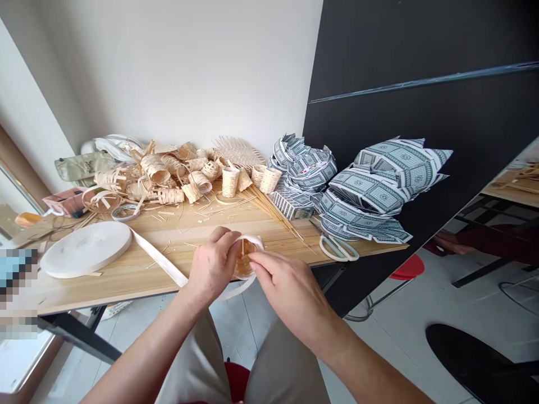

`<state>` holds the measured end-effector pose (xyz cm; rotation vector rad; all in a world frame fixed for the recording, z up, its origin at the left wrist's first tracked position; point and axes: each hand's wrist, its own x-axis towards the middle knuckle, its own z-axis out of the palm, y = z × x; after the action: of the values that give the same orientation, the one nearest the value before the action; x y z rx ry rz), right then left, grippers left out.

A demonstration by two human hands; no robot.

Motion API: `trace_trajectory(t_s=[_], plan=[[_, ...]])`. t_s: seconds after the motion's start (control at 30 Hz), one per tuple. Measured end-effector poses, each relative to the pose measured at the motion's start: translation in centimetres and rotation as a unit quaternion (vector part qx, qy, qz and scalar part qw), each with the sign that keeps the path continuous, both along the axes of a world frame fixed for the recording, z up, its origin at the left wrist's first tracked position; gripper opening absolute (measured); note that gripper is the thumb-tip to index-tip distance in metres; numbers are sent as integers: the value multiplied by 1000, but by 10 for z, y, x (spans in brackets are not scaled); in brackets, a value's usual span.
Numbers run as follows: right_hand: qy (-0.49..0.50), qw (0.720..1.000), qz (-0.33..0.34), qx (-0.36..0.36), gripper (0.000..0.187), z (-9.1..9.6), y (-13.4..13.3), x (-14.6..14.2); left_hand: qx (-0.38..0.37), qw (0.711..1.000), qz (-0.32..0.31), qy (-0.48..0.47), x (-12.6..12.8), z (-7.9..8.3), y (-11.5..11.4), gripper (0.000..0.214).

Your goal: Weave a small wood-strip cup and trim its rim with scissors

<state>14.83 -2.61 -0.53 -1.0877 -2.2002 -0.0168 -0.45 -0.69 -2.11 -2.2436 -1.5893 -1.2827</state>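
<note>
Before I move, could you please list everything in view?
Wooden table: one, light brown, ahead
Ribbon roll: one, white, left
Tape roll: one, grey, left
Held cup: one, tan, foreground
Woven-strip cups: many, tan, back left and centre
Thin sticks: many, straw, centre
Woven mat: one, tan, back centre
Playing-card constructions: several, blue-grey, right
Scissors: one, pale-handled, right
Pouch: one, olive, back left
Panel: one, black, right
Legs: two, grey-trousered, below
Left hand: one, on cup
Right hand: one, at cup
</note>
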Motion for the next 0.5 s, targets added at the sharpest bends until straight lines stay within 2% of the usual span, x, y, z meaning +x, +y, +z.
trace_trajectory(t_s=[0.2,0.33,0.5], plan=[[113,987,-93,-61,18,-6,7,-18,109,994,6,-6,7,-9,-4,18],[185,974,-101,-85,19,-10,11,-25,137,990,27,-12,11,-16,-7,16],[146,980,-107,-88,19,-18,14,-29,119,992,41,-17,10,-23,-7,15]])
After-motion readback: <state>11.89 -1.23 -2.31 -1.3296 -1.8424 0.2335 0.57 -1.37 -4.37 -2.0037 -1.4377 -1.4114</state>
